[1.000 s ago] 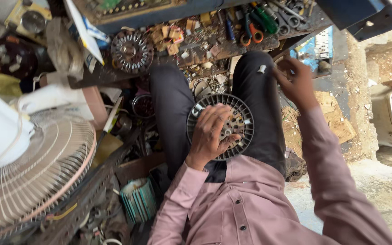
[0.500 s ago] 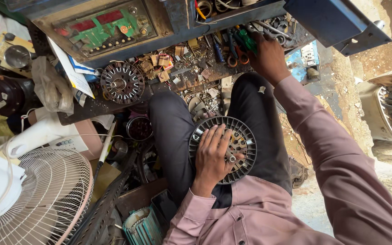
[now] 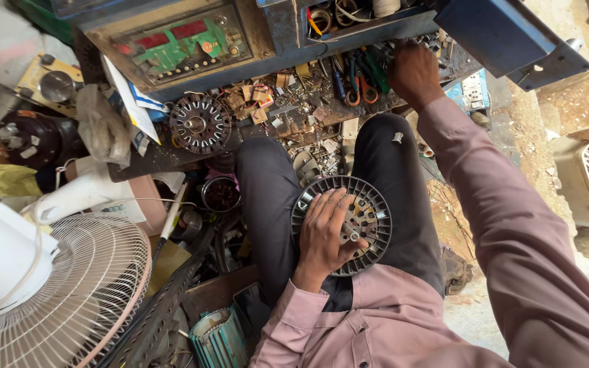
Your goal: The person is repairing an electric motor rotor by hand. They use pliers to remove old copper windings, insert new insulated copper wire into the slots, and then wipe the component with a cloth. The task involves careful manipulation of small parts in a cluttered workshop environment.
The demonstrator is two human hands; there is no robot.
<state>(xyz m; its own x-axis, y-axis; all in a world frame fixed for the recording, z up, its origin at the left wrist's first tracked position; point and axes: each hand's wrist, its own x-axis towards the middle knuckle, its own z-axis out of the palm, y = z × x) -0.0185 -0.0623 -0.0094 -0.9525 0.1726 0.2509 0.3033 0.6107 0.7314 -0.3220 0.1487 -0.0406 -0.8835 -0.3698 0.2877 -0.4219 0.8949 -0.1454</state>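
A round dark-grey slotted motor cover (image 3: 369, 218) lies on my lap, across my dark trousers. My left hand (image 3: 325, 232) rests flat on its left half, fingers spread, holding it in place. My right hand (image 3: 414, 71) reaches far forward onto the cluttered bench tray (image 3: 294, 116), among pliers and cutters with coloured handles (image 3: 359, 78). Its fingers point away from me and are hidden, so I cannot tell whether they hold anything. A wound stator (image 3: 200, 123) with copper coils lies on the bench to the left.
A blue machine with a green circuit panel (image 3: 178, 41) stands behind the bench. A white table fan with a wire guard (image 3: 56, 286) sits at the lower left. Motor parts, a tin (image 3: 221, 194) and scrap crowd the floor by my left leg; bare concrete lies right.
My right hand has gone from beside my right knee forward onto the bench among the tools. My left hand stays on the cover. The view has tilted up toward the blue machine.
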